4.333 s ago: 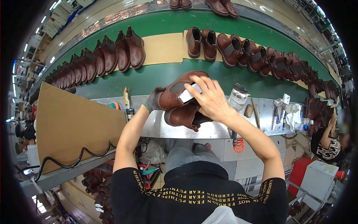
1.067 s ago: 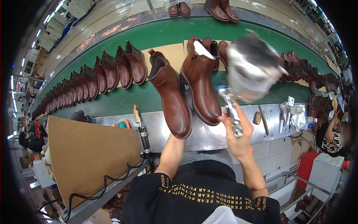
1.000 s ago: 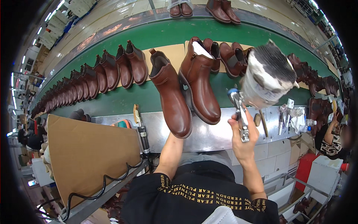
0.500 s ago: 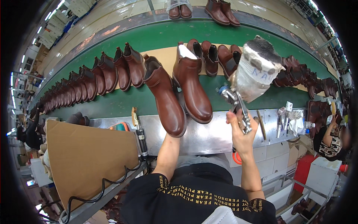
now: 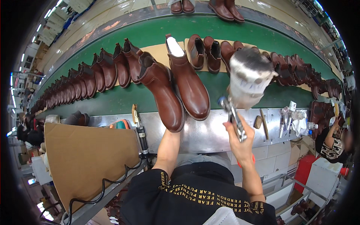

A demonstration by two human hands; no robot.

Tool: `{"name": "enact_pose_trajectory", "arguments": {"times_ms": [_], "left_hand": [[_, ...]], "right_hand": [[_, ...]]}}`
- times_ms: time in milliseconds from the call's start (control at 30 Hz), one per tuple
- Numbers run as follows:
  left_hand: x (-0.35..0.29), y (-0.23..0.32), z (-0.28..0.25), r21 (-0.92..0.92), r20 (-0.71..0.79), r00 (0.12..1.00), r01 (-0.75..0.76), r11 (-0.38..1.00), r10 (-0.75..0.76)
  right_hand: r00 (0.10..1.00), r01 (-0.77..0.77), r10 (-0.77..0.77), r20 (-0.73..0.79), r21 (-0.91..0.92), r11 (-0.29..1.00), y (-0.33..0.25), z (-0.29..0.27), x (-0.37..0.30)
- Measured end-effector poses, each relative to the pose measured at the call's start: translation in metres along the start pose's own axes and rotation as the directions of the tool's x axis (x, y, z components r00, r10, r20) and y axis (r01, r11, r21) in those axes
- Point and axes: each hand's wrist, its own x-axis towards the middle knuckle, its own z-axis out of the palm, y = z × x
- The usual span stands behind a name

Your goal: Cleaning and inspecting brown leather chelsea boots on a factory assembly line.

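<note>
A pair of brown leather ankle boots is held up over the bench edge, toes toward me: the left boot [image 5: 164, 99] and the right boot [image 5: 190, 86], which has white stuffing in its top. My left forearm [image 5: 168, 148] runs up beneath them; the hand itself is hidden behind the boots it supports. My right hand [image 5: 240, 144] is closed round a metal spray gun [image 5: 232, 114]. Above the gun sits its cup [image 5: 247, 80], wrapped in stained whitish material and blurred by motion. The gun's nozzle end is to the right of the boots, apart from them.
Rows of similar boots [image 5: 88, 82] line the green conveyor [image 5: 150, 107] on cardboard. A metal ledge [image 5: 202, 137] bears a brush [image 5: 138, 125], a brown block [image 5: 258, 122] and a stick [image 5: 264, 123]. A cardboard sheet [image 5: 90, 157] stands at left with a black hose. Another person [image 5: 332, 144] is at far right.
Both boots have shifted a little left, the right one drawing closer against the left one. My right hand and the spray gun have moved slightly left and down.
</note>
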Motion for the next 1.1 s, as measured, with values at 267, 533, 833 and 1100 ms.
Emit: {"name": "enact_pose_trajectory", "arguments": {"times_ms": [267, 533, 833, 1100], "left_hand": [[0.007, 0.014, -0.038, 0.026, -0.056, 0.998, 0.012, 1.0, -0.011], [0.041, 0.03, -0.057, 0.051, -0.055, 0.998, 0.032, 0.998, -0.029], [0.06, 0.04, -0.081, 0.063, -0.081, 0.996, 0.05, 0.997, -0.045], [0.139, 0.023, -0.079, 0.032, -0.012, 0.998, 0.061, 0.998, -0.06]], "right_hand": [[0.959, -0.207, 0.21, 0.192, -0.032, 0.978, 0.003, 0.015, 0.002], [0.988, -0.017, 0.013, 0.152, 0.027, 0.999, -0.003, 0.026, 0.032], [1.0, -0.025, 0.026, -0.005, 0.143, 0.989, 0.004, 0.089, 0.105], [0.938, -0.307, 0.317, -0.141, 0.089, 0.948, 0.087, 0.022, 0.066]]}}
